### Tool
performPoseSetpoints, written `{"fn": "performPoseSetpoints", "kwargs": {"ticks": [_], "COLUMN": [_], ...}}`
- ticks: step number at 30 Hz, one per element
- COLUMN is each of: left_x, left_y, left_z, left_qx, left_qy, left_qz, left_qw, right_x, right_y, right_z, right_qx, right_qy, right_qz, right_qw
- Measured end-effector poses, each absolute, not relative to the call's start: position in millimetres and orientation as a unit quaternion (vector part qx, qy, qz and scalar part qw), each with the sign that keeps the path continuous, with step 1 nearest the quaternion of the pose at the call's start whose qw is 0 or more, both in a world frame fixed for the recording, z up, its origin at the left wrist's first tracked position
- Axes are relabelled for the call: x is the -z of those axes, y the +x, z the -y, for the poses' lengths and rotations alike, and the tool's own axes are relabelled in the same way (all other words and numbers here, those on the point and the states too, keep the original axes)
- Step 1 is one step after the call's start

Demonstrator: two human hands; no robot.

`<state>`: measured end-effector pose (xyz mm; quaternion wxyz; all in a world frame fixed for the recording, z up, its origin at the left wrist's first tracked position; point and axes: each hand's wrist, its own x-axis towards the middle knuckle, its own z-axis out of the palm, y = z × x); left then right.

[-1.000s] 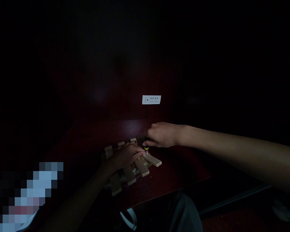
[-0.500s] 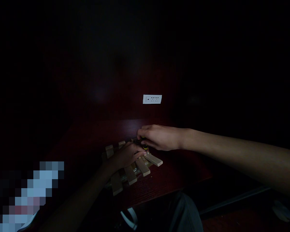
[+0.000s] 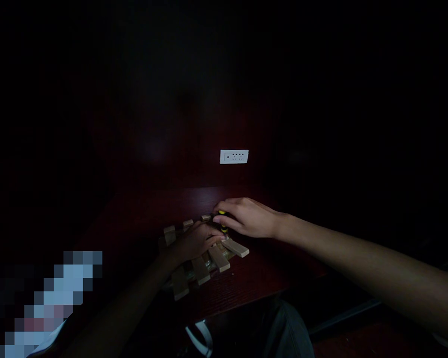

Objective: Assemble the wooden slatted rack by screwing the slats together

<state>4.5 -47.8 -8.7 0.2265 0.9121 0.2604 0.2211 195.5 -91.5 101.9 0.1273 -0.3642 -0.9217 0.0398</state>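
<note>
My right hand grips a small screwdriver with a yellow and black handle, held upright. The lower end of this tool stands over the inner end of a pale wooden slat. My left hand lies across the slatted wooden piece, its fingers closed and pressed down beside the tool's tip. What is between those fingertips is too small and dark to make out. More slats fan out towards me from under the left hand, and short slat ends show beyond it.
Everything rests on a dark red wooden table, whose near edge runs above my leg. On the wall behind is a white power socket. A white curved strip shows below the table edge. The surroundings are very dark.
My right hand has turned slightly on the screwdriver, its fingers spread a little more so that more of the yellow handle shows. My left hand stays in place. The view has shifted slightly.
</note>
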Motion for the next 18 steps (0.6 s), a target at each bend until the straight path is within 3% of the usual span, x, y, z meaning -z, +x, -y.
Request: {"fn": "performPoseSetpoints", "kwargs": {"ticks": [12, 18], "left_x": [-21, -22], "left_y": [-2, -4], "left_z": [74, 94], "left_qx": [-0.2, -0.195], "left_qy": [0.906, 0.906], "left_qz": [-0.285, -0.307], "left_qw": [0.24, 0.219], "right_x": [-83, -72], "right_y": [207, 214], "right_z": [96, 94], "right_qx": [-0.118, -0.149], "right_qy": [-0.295, -0.319], "right_qz": [0.899, 0.872], "right_qw": [0.301, 0.339]}}
